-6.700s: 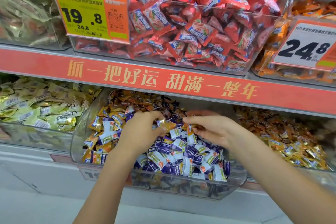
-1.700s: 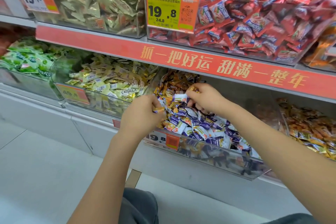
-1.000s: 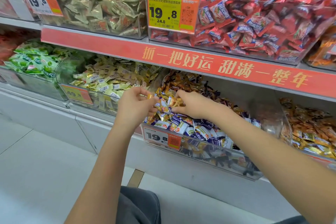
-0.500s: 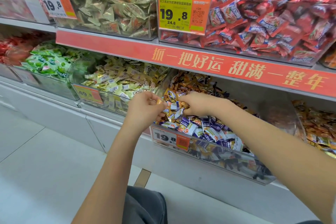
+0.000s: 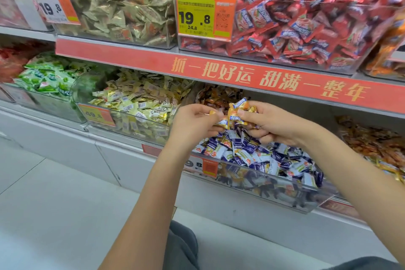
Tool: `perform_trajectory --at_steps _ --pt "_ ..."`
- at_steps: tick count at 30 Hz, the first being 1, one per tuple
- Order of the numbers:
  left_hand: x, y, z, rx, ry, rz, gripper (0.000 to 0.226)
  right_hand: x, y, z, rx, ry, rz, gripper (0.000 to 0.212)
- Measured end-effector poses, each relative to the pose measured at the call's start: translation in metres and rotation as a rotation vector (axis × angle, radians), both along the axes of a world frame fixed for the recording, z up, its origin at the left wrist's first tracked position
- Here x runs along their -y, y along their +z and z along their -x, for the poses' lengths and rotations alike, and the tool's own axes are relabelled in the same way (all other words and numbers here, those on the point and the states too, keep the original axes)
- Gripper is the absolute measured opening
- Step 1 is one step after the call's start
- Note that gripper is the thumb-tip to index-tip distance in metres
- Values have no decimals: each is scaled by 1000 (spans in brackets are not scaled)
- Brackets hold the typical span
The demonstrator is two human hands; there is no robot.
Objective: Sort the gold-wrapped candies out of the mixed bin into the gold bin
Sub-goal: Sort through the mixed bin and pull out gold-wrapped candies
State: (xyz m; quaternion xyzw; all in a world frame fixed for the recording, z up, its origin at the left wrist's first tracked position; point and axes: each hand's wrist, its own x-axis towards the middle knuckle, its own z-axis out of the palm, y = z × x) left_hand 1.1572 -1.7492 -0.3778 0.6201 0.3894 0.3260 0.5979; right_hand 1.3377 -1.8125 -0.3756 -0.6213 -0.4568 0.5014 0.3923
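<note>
Hands meet above the mixed bin (image 5: 252, 184): left hand (image 5: 195, 125) pinches gold candies (image 5: 213, 113), right hand (image 5: 269, 124) pinches another (image 5: 235, 114). Loose pinches may drop them back among purple wrappers; the gold bin (image 5: 131, 125) lies just left.

Two shelves of candy bins

On the lower shelf (image 5: 140, 138) the mixed bin (image 5: 274, 190) is flanked by the gold bin (image 5: 122, 120); the upper shelf (image 5: 153, 55) carries a red-candy bin (image 5: 285, 57).
</note>
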Motion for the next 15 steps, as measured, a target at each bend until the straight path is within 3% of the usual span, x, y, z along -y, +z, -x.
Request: perform_trajectory --at_steps 11,15 --pt "82 7 -67 21 -393 -76 11 168 9 -61 24 -448 9 18" --pt "113 5 -107 14 -468 -117 9 206 -4 -124 228 -657 28 14"
